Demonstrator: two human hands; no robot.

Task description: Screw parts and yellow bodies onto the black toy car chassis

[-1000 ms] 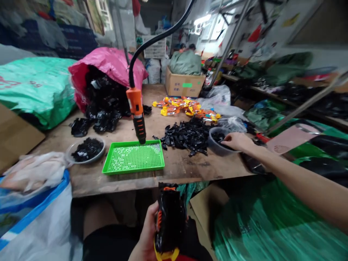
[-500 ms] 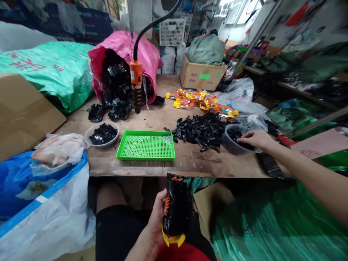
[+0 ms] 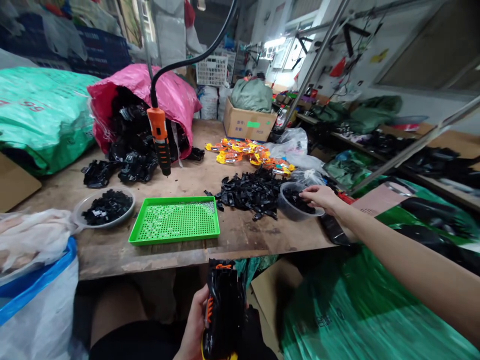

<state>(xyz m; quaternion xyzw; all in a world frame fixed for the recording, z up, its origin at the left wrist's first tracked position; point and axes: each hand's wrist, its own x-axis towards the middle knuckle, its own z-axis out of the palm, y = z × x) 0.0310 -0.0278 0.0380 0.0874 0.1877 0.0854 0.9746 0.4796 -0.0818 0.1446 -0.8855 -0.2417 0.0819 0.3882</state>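
My left hand [image 3: 195, 320] is wrapped round a black toy car body [image 3: 224, 307] with orange and yellow parts, held low over my lap. At the right, my right hand [image 3: 318, 197] has its fingers pinched at the rim of a clear round bowl [image 3: 296, 212] of small black parts; what they hold, if anything, is too small to name. Left of that bowl lies a heap of black pieces [image 3: 249, 195]. A green perforated tray [image 3: 174, 235] with small metal screws stands at the table's middle.
An orange electric screwdriver [image 3: 159, 135] hangs above the table. Behind are a pink sack [image 3: 168, 87], orange-yellow parts [image 3: 243, 152] and a cardboard box [image 3: 245, 122]. Another bowl [image 3: 131, 207] of black parts stands left; a dark phone-like object [image 3: 333, 231] lies right.
The view has turned to the right, so the table things appear farther left. My right hand remains at the clear bowl, and my left hand still holds the car body, now lower in view.
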